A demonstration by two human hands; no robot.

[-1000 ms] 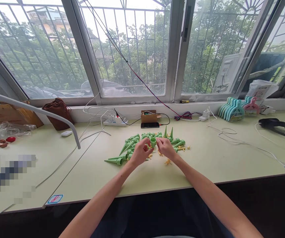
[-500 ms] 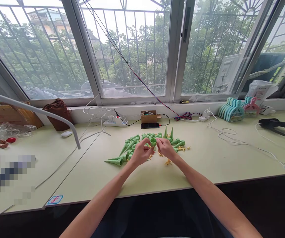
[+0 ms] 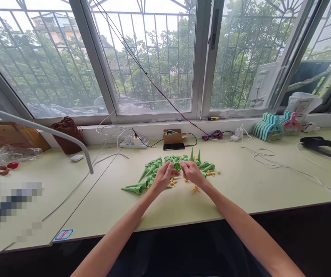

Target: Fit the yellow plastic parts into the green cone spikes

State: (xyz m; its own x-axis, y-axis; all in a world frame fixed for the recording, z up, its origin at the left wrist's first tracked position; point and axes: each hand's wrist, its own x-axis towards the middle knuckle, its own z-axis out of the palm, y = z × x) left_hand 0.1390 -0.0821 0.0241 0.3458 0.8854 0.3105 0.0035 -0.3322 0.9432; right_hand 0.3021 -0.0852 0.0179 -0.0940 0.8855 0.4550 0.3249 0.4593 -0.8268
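A green plastic watering spike is held above the table, its round open cup facing me. My left hand is closed around it from the left. My right hand pinches at the right side of the cup; what lies between its fingertips is too small to make out. Behind both hands lies a pile of green spikes, with two of them standing point up. Small yellow plastic pieces are scattered beneath and beside the hands.
A phone lies before a small cardboard box near the window. A power strip and white cables are on the table. Teal clips stand at right. A grey curved bar crosses the left side.
The cup of the held spike has tipped further toward me, showing more of its inside. My left fingers have shifted around it, uncovering yellow pieces below. My right hand has barely moved.
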